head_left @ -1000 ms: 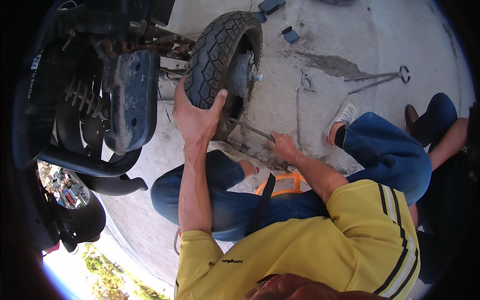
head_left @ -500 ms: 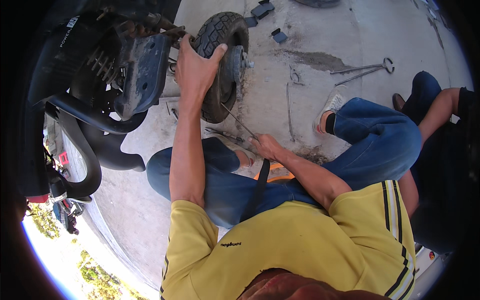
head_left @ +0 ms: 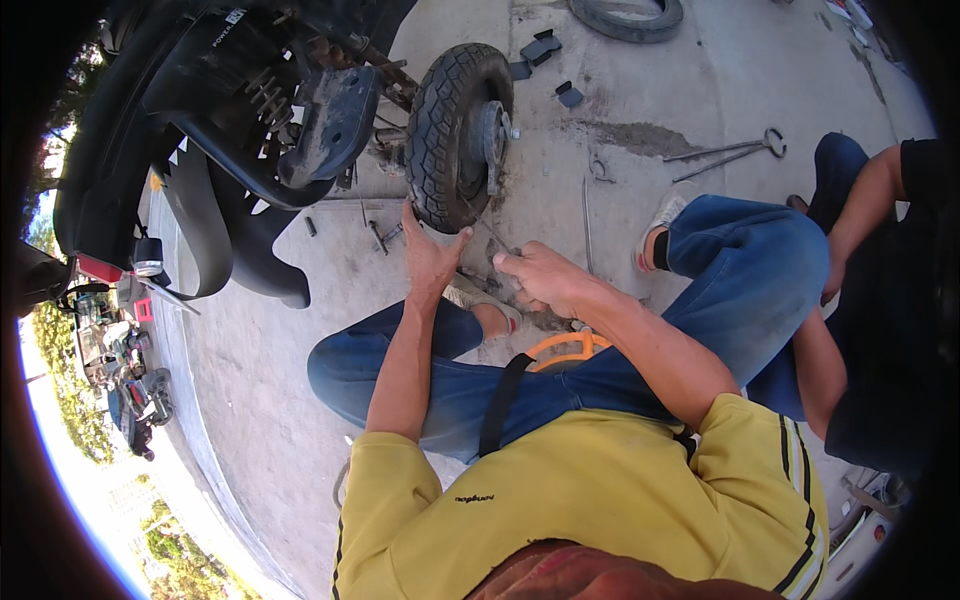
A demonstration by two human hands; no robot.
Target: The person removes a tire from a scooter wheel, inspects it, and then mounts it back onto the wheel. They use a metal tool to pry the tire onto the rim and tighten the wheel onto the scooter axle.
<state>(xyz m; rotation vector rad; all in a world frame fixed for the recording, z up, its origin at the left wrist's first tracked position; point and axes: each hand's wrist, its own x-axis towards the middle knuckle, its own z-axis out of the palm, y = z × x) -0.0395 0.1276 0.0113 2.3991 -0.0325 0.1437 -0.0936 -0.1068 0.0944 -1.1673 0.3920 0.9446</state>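
Head view: the wheel (head_left: pixel 438 155) sits upper centre, probably heavy, with stiff, grippy rubber; I'd grab it by the tread. Left hand (head_left: pixel 432 262) is spread against its lower edge, right hand (head_left: pixel 540 276) is wrapped round a thin metal bar (head_left: pixel 493 236). Dark box-like bits (head_left: pixel 541 47) up top, can't tell what's inside.
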